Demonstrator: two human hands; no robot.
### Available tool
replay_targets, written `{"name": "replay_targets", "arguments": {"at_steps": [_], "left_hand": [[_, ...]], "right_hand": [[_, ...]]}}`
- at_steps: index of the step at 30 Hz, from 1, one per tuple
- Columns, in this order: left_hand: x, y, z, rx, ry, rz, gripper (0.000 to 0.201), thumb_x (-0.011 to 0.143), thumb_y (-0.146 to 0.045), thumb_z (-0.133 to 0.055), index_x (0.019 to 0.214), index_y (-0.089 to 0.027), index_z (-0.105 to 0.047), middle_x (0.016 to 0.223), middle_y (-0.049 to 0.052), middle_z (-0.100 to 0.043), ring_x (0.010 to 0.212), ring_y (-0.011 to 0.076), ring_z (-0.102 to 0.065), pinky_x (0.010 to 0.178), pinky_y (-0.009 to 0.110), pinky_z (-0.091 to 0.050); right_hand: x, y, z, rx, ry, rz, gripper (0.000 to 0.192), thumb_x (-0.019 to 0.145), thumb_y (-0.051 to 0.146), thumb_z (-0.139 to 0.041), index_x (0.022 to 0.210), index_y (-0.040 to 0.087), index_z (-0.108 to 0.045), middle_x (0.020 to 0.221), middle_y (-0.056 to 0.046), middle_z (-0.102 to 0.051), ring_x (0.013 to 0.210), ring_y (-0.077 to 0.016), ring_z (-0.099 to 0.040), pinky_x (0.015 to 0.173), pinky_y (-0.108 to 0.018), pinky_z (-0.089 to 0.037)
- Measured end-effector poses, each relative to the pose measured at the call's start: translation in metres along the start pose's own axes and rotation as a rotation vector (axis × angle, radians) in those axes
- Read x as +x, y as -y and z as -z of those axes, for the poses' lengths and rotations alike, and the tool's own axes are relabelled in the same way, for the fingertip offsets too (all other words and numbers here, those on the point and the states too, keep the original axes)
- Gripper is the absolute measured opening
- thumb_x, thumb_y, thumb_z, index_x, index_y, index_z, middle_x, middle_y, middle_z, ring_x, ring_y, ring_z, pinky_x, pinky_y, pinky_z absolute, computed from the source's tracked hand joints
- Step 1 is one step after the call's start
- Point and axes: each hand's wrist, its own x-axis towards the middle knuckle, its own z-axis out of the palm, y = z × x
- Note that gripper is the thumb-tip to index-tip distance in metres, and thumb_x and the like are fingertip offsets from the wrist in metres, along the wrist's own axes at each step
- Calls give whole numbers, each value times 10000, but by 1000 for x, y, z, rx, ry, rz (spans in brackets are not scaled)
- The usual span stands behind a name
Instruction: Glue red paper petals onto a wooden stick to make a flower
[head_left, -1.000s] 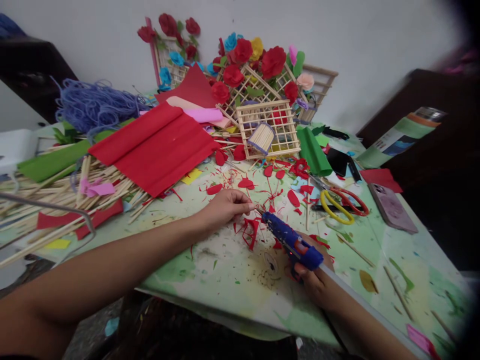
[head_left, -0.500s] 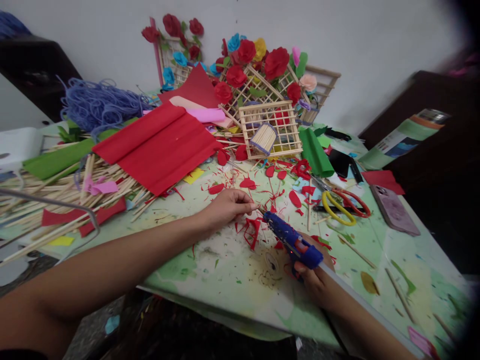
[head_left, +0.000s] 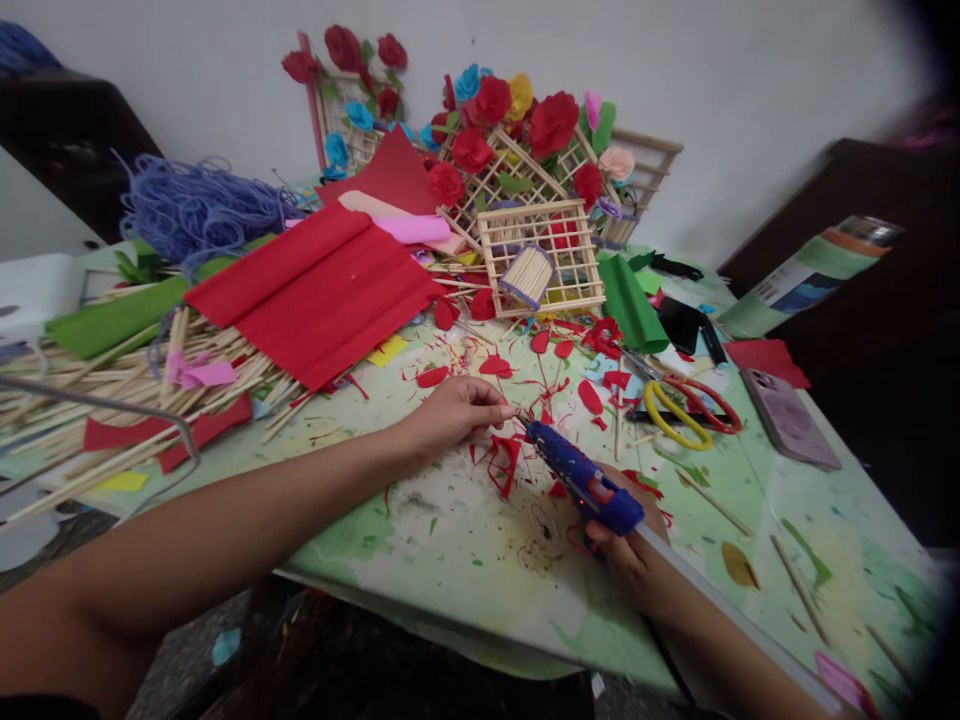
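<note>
At the left side of the table (head_left: 450, 590), can see a heap of thin sticks (head_left: 135, 375), with a tangle of blue yarn (head_left: 202, 210) behind. Just right of that, overlapping the sticks, can make out a big sheet of red paper (head_left: 315, 300). Nearer the middle, pinching thumb and forefinger of the left hand (head_left: 461, 412) together, just beside the nozzle (head_left: 523, 418) of a blue glue gun (head_left: 581, 478); cannot tell of anything between the fingertips. Around there, can see red petals (head_left: 590, 397) and scraps (head_left: 504, 470) scattered; farther back, paper flowers (head_left: 493, 102) and a small stick grid (head_left: 555, 308). Right of the left hand, above the table, holding the glue gun in the right hand (head_left: 634, 565), gripping the handle firmly and pointing the nozzle left toward the pinch. From the back of the glue gun, can follow a long pale glue stick (head_left: 720, 598). Farther right, can spot scissors (head_left: 658, 385), a phone (head_left: 791, 420) lying flat and a pale green bottle (head_left: 806, 280).
</note>
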Motion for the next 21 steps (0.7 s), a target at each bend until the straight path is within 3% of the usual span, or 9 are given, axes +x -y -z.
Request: {"name": "replay_targets", "arguments": {"at_steps": [10,21], "left_hand": [[2,2,2,-47,31,18,223,714,-293,-666,617,-154,-522,404,-58,-400,369,40,-278,403,214,-152],[4,5,4,-81,44,29,225,709,-305,-671,627,-155,-525,400,-61,-394,366,38,-270,416,217,-137]], "right_hand": [[4,7,4,83,31,-62,351,883,499,-346,703,249,-516,653,-42,-577,613,-218,-573,556,-318,-435],[1,-1,0,76,30,-42,416,848,571,-351,768,245,-597,695,-61,-603,670,-232,-583,597,-332,-455]]}}
